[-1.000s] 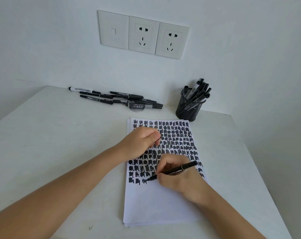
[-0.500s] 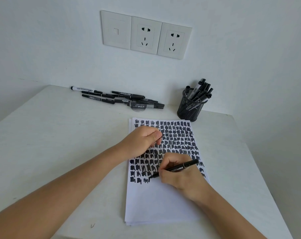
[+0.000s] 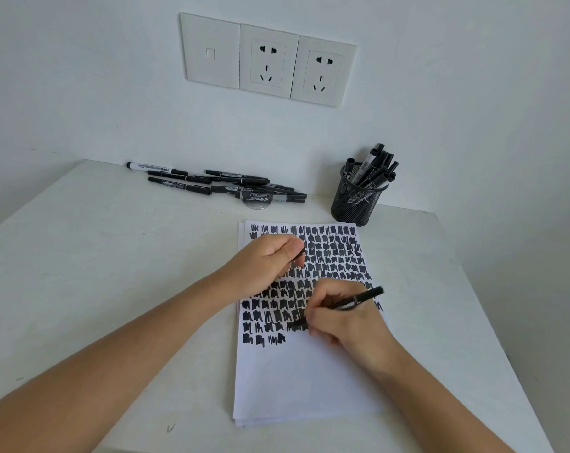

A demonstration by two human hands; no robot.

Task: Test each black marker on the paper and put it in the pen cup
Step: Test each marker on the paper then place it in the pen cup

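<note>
The right hand (image 3: 342, 318) pinched the black marker (image 3: 362, 298) in its fingers, tip on the paper (image 3: 303, 380), barrel angled toward the mesh pen cup (image 3: 355, 204) beyond, nearer that hand; the left hand (image 3: 267, 259) curled its fingers round what I judged its cap (image 3: 300, 255).

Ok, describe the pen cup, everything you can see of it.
The pen cup is a round black cup of wire mesh, metal by its look, open at the top. It stands upright toward the far right of the white table, just beyond the far right corner of the paper; whether it touches the sheet cannot be told. A bunch of black markers stands in it, caps up, leaning right over the rim. Nothing else touches it.
</note>
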